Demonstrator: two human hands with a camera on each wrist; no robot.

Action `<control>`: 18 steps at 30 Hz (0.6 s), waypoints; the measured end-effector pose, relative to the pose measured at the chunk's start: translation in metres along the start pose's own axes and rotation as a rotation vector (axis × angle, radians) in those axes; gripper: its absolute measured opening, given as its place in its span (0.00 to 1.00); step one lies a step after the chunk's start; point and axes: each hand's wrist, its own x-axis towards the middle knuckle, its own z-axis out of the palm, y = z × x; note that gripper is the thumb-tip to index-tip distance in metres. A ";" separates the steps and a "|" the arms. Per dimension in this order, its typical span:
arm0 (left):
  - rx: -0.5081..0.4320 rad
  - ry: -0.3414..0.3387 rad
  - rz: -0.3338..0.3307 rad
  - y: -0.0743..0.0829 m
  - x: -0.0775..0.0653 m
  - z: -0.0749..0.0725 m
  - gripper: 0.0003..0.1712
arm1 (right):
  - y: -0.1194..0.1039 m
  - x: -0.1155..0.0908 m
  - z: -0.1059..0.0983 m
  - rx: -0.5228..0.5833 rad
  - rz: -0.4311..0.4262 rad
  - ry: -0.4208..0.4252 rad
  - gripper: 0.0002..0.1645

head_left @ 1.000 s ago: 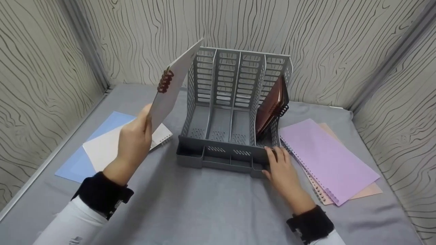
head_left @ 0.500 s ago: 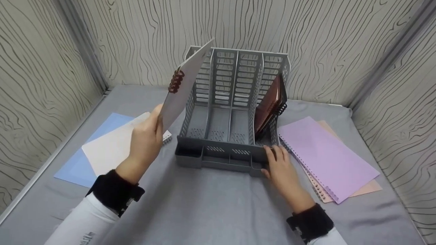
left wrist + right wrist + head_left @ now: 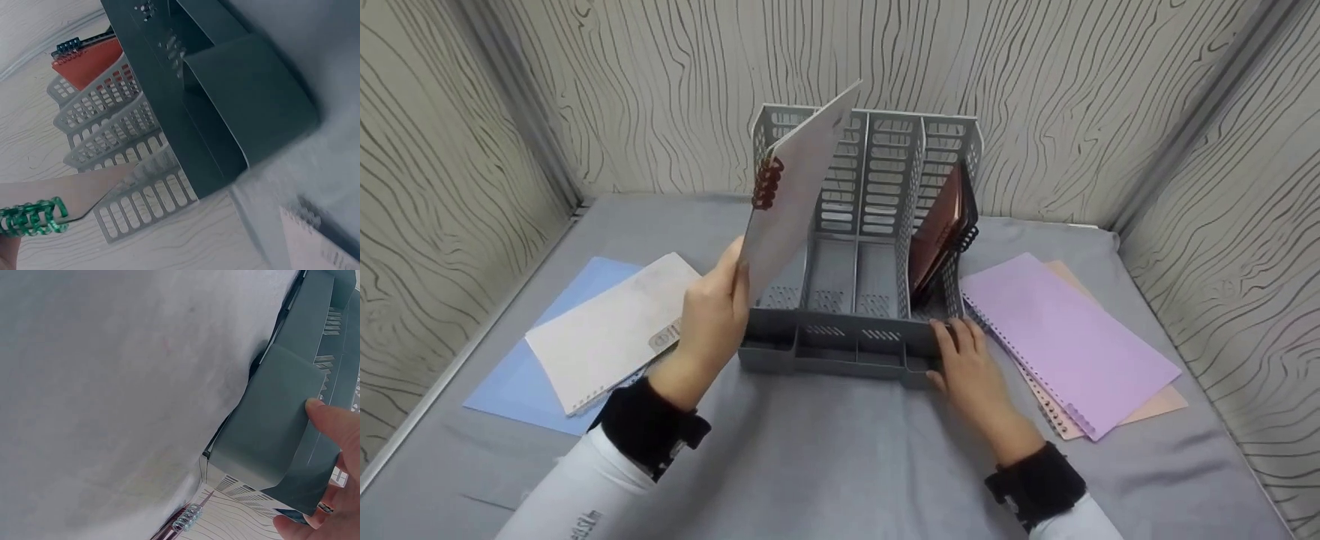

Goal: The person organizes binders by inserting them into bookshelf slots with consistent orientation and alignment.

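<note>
A white ring-bound notebook (image 3: 795,214), pinched in the left hand (image 3: 714,319), tilts near the left side of a gray file organizer (image 3: 851,367). The right hand (image 3: 975,375) grips the organizer's front right end; a reddish notebook (image 3: 936,229) leans in the rightmost compartment.

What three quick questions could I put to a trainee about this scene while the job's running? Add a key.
1. Multiple choice: how is the raised notebook being held?
A) by the left hand alone
B) by the right hand alone
C) by both

2. True or false: in the head view, the dark red notebook leans in the rightmost slot of the gray rack.

3. Short answer: what color is the notebook lying on top of the peach notebook?

Key:
1. A
2. True
3. Purple
</note>
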 end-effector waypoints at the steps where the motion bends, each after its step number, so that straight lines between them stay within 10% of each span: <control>1: -0.013 -0.005 -0.006 0.001 0.000 0.003 0.17 | 0.000 0.000 0.000 0.004 0.003 -0.003 0.46; 18: -0.217 -0.021 -0.075 0.027 0.005 0.080 0.18 | -0.001 0.000 -0.001 0.010 0.041 -0.050 0.47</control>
